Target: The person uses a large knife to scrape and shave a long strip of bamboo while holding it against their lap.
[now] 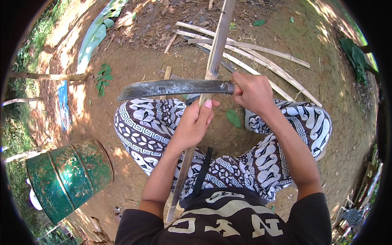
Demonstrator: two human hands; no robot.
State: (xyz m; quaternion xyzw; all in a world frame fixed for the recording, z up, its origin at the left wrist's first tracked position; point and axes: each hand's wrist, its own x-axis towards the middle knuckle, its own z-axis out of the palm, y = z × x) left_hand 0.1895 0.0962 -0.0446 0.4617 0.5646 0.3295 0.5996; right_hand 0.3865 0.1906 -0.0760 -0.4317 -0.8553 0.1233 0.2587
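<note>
A long split bamboo strip (220,38) runs from the top of the view down between my legs to beside my waist. Around its middle my left hand (195,122) is closed, thumb lying along the strip. My right hand (254,92) grips the handle of a machete (171,87), whose broad dark blade points left and lies across the strip just above my left hand. Pale smears mark the blade. The blade hides part of the strip where they cross.
Several split bamboo strips (261,61) lie on the dirt ground ahead and to the right. A rusty green drum (69,175) lies at the left. Small green leaves (105,77) and a long banana leaf (93,38) are at the upper left. My legs in patterned trousers (147,126) frame the work.
</note>
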